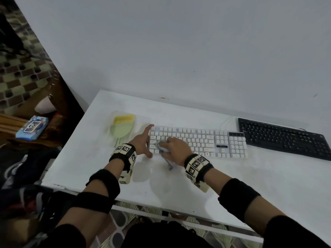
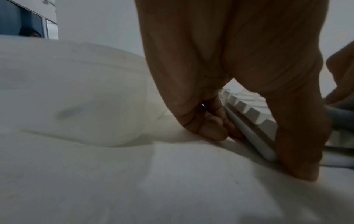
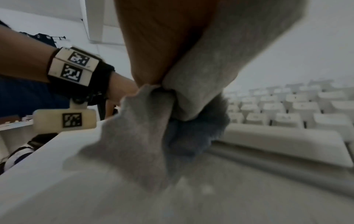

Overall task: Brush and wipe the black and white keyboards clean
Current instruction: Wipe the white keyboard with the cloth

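The white keyboard [image 1: 197, 142] lies across the middle of the white table [image 1: 268, 185]; the black keyboard [image 1: 284, 138] lies to its right. My left hand [image 1: 143, 142] braces the white keyboard's left end, fingers straight along the side edge, thumb at the front corner. The left wrist view shows the left hand [image 2: 254, 147] against the white keyboard [image 2: 252, 112]. My right hand [image 1: 176, 147] grips a bunched grey cloth [image 1: 162, 147] and presses it on the left-hand keys. In the right wrist view the grey cloth [image 3: 138, 136] hangs below the palm, over the white keyboard's [image 3: 287, 109] front edge.
A green brush with yellow bristles [image 1: 121, 127] lies in a clear tray [image 1: 143, 120] left of the white keyboard. Off the table to the left are a blue wipes pack [image 1: 32, 128] and a white cup [image 1: 45, 104]. A wall stands right behind the table.
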Tool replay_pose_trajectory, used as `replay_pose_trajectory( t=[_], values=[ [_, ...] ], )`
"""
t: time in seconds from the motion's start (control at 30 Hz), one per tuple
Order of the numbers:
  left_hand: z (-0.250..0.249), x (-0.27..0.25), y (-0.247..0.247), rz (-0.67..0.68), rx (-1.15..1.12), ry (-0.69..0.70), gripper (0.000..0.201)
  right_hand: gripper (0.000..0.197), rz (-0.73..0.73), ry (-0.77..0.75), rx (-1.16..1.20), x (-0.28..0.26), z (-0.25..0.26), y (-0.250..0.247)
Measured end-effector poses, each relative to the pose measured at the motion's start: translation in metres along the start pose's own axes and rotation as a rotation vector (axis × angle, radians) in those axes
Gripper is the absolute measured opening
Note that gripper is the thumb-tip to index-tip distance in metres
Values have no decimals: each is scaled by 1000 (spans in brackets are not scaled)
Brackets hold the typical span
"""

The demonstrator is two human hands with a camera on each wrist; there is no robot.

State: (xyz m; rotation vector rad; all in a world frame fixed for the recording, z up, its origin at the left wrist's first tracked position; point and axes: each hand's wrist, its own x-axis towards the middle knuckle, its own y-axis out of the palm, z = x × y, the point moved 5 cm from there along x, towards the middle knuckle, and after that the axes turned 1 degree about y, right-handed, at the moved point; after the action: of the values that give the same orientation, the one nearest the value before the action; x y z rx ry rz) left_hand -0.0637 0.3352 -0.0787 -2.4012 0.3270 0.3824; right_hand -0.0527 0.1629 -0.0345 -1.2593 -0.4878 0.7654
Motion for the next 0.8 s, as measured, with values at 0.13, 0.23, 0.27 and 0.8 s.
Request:
replay_pose_trajectory(
  t=[0.13,0.23,0.27,0.8],
  values=[
    [0,-1,-1,1,4,-12,144,27,-49,31,24,13,0,-18],
    [-1,-1,-1,2,7,-10,144,28,-196,164,146,28,-6,-35],
    [-1,0,-2,1,4,-13,144,30,-182,182,133,32,-6,-35],
    [1,-1,-1,1,-19,-15,144,31,-161,240,100,29,-18,-32]
  ],
)
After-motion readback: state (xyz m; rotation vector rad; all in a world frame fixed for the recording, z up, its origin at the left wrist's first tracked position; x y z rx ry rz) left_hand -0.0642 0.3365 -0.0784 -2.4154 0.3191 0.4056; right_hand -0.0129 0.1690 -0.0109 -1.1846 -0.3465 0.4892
